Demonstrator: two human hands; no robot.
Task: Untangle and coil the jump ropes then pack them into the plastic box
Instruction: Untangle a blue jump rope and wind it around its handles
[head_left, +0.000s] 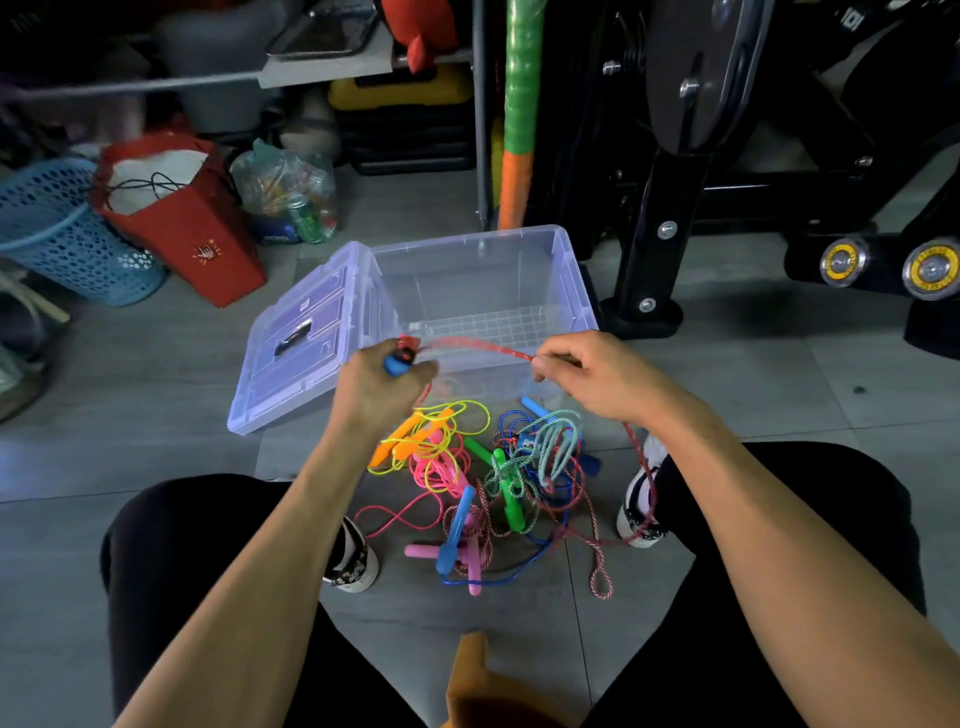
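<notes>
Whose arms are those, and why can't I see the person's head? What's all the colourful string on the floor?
The camera sits on the person's head and looks down, so you only see their arms, knees and shoes. There is just this one picture.

The left hand grips a blue handle of a jump rope. The right hand pinches that rope's red cord, stretched between both hands.

On the grey floor between the shoes lies a tangled pile of jump ropes: yellow, pink, blue, green and red cords with bright handles.

Behind the hands stands a clear plastic box; nothing shows inside it. Its lid leans against its left side. The ropes should end up packed in there.
</notes>
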